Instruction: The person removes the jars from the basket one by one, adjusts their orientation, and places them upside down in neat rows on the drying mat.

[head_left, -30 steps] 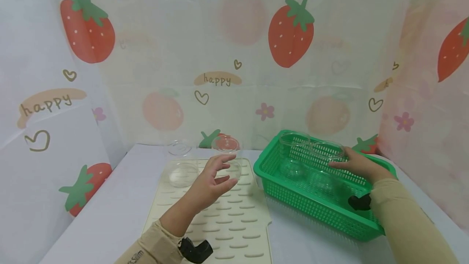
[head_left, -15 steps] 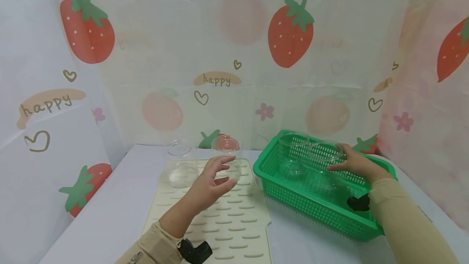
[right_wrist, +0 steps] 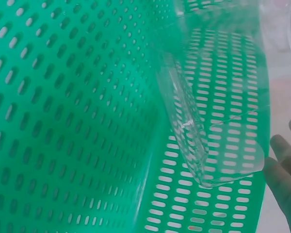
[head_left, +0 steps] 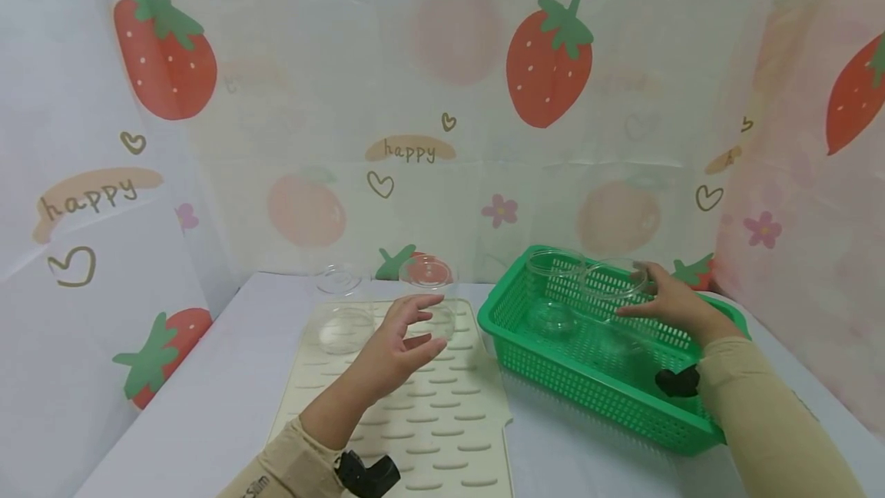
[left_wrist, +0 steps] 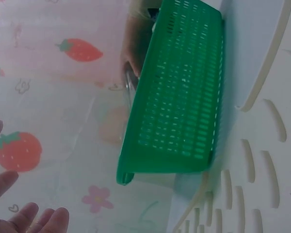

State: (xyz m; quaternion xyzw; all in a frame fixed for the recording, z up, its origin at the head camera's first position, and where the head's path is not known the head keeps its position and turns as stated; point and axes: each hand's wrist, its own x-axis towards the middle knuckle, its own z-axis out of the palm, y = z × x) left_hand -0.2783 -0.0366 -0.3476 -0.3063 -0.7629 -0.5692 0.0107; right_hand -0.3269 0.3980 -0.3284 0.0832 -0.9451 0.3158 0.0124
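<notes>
Right hand (head_left: 674,306) is gripping a clear cup (head_left: 615,306) inside the green basket (head_left: 594,394), fingers curled round its rim. Left hand (head_left: 401,340) is hovering, fingers loosely spread and holding nothing, over the ribbed mat (head_left: 429,421) near two upturned cups (head_left: 346,310) at its far edge. White table (head_left: 200,406), strawberry-print backdrop (head_left: 442,114) behind.

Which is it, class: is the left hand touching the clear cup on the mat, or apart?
Cannot tell. In the head view the left hand overlaps the clear cup; no view shows contact or gap.

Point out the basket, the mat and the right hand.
basket (head_left: 553,383): head view, front wall.
mat (head_left: 442,421): head view, bare ribbed surface.
right hand (head_left: 674,302): head view, back of the hand, gripping a clear cup (head_left: 611,283) in the basket.
</notes>
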